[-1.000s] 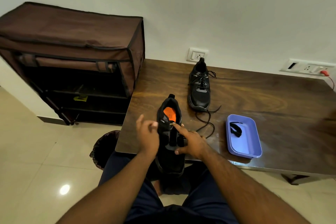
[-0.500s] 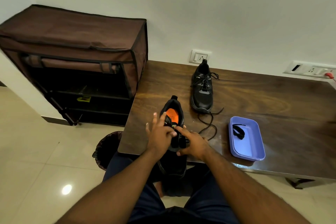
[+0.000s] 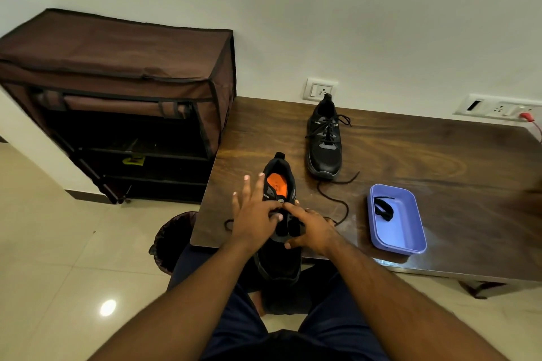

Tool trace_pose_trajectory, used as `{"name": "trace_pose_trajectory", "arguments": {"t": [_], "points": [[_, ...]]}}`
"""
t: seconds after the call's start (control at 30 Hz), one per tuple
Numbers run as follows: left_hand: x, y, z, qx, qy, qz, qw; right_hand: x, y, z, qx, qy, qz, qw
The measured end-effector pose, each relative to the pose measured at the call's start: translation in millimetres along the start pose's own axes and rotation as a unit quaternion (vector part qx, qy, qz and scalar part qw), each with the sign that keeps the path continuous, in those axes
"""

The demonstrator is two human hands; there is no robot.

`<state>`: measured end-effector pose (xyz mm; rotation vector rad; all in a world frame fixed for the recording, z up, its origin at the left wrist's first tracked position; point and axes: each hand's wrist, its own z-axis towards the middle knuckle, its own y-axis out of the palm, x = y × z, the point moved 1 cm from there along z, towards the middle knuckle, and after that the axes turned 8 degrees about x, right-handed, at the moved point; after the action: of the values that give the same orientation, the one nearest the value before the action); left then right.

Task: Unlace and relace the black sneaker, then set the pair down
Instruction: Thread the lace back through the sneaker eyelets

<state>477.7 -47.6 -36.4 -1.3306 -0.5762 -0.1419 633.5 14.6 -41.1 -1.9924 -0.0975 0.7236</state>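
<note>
A second ago the left hand (image 3: 255, 214) hovered beside the near sneaker (image 3: 278, 214), thumb and forefinger together, clear of the eyelets. It has since moved right, over the shoe's throat, and its thumb and forefinger now meet the right hand's forefinger at the upper eyelets, the other fingers fanned out straight. The right hand (image 3: 313, 228) has kept its place on the shoe's right side, its forefinger reaching a little further in. A loop of lace (image 3: 228, 224) now shows on the surface (image 3: 410, 155) left of the left wrist.
</note>
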Motion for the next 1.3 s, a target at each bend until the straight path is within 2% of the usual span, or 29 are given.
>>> {"name": "trace_pose_trajectory", "arguments": {"t": [0.13, 0.33, 0.43, 0.53, 0.63, 0.7, 0.77, 0.87, 0.9, 0.93, 1.0, 1.07, 1.13, 1.2, 1.23, 1.3], "points": [[10.9, 0.5, 7.0, -0.003, 0.004, 0.04, 0.999, -3.2, -1.8, 1.1, -0.005, 0.006, -0.009, 1.0], [13.7, -4.3, 2.7, -0.034, 0.091, 0.163, 0.982, -6.2, -2.4, 0.9, -0.001, 0.002, -0.018, 1.0], [16.3, 1.3, -0.3, -0.035, 0.134, 0.181, 0.974, -7.4, -3.6, 0.9, -0.007, -0.001, -0.025, 1.0], [5.2, 7.5, -1.0, 0.007, 0.062, 0.11, 0.992, -6.7, -5.1, -1.5, -0.006, 0.001, -0.019, 1.0], [-25.3, 5.3, -9.5, 0.138, -0.051, 0.011, 0.989, -5.4, -7.1, -3.6, -0.011, -0.001, -0.013, 1.0], [-57.1, -3.4, -14.7, 0.254, -0.141, -0.055, 0.955, -5.4, -6.6, -4.2, -0.006, -0.006, -0.009, 1.0], [-89.4, -14.7, -18.0, 0.323, -0.282, -0.138, 0.893, -6.0, -5.5, -4.4, -0.001, -0.008, 0.0, 1.0], [-131.3, -26.1, -22.7, 0.354, -0.491, -0.235, 0.76, -5.8, -4.8, -4.3, 0.002, -0.012, 0.003, 1.0], [-140.4, -28.0, -25.0, 0.358, -0.529, -0.259, 0.725, -5.4, -4.8, -4.4, 0.004, -0.012, 0.004, 1.0], [-147.8, -28.6, -26.0, 0.345, -0.552, -0.263, 0.712, -5.3, -5.0, -4.5, 0.007, -0.011, 0.006, 1.0], [-149.0, -26.8, -25.1, 0.284, -0.554, -0.226, 0.749, -5.8, -5.3, -5.2, 0.007, -0.011, 0.006, 1.0], [-133.2, -22.3, -22.1, 0.25, -0.496, -0.157, 0.817, -7.3, -5.3, -4.6, 0.003, -0.009, 0.002, 1.0], [-104.3, -15.2, -20.9, 0.229, -0.366, -0.088, 0.898, -8.1, -4.8, -4.1, -0.003, -0.006, -0.004, 1.0], [-71.6, -2.6, -19.7, 0.135, -0.185, -0.081, 0.97, -6.6, -4.3, -4.2, -0.001, -0.004, -0.003, 1.0], [-54.6, 1.9, -19.2, 0.064, -0.114, -0.087, 0.988, -6.1, -4.3, -4.3, 0.001, -0.005, -0.001, 1.0], [-33.3, 9.0, -19.0, -0.067, -0.034, -0.087, 0.993, -5.9, -3.1, -3.8, 0.001, -0.009, -0.007, 1.0]]}}
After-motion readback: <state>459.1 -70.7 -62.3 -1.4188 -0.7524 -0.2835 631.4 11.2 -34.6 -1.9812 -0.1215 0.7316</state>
